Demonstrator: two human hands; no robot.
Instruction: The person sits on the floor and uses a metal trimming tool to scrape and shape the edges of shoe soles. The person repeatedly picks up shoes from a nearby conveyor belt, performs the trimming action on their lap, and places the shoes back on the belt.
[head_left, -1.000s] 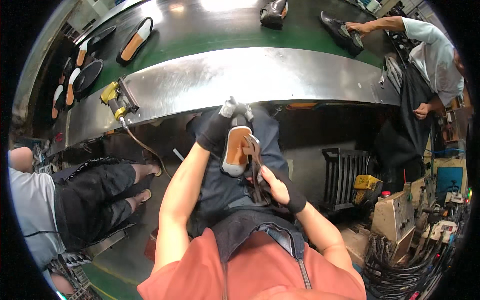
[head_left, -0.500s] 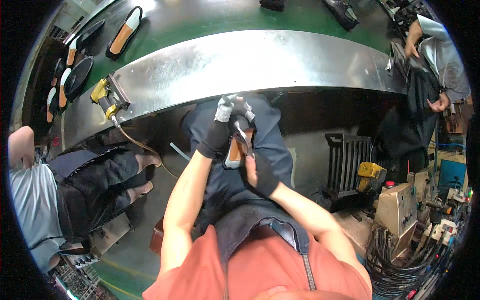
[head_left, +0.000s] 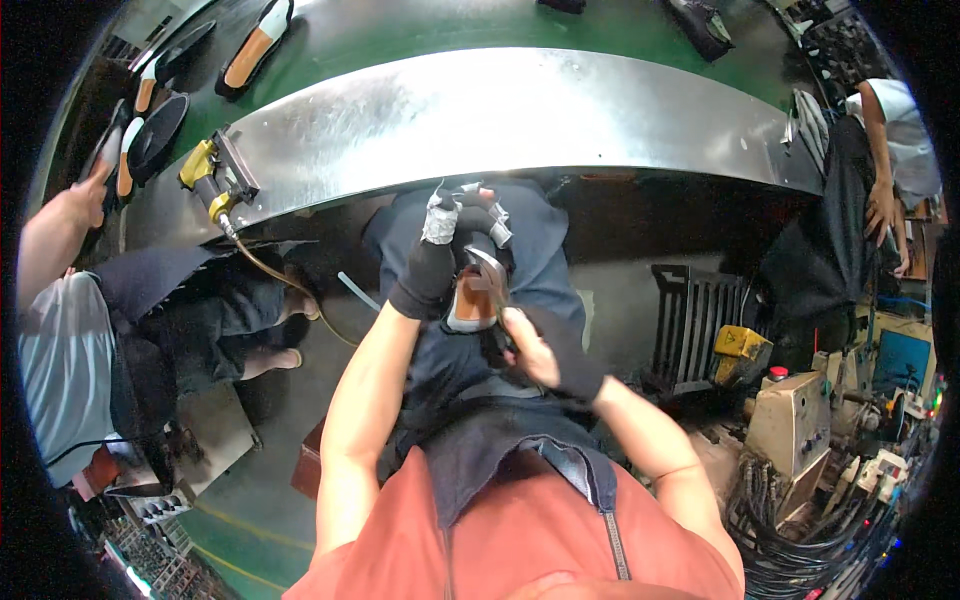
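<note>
While a shoe is resting bottom-up over the wearer's lap, brown base and pale grey near end facing the camera, the left hand is gripping its far end, fingers curled well in, silver tape wrapping some of them. Right hand is clasping a metal-headed hand tool, fingers folded round the handle, which is mostly hiding behind them; the curved head is lying over the shoe's base, contact hard to tell. Dark blue cloth is covering the knees beneath.

Beyond the knees, a bare metal surface is running across; at its left part a yellow pneumatic gun is lying, brown hose trailing down. Behind, a green belt is carrying several shoes, one black-rimmed shoe showing its brown-and-white base.

Far left, a co-worker's hand is reaching toward the shoes there. Far right, another person's hand is hanging beside a black apron. Lower right, a beige machine is standing near a yellow box.
</note>
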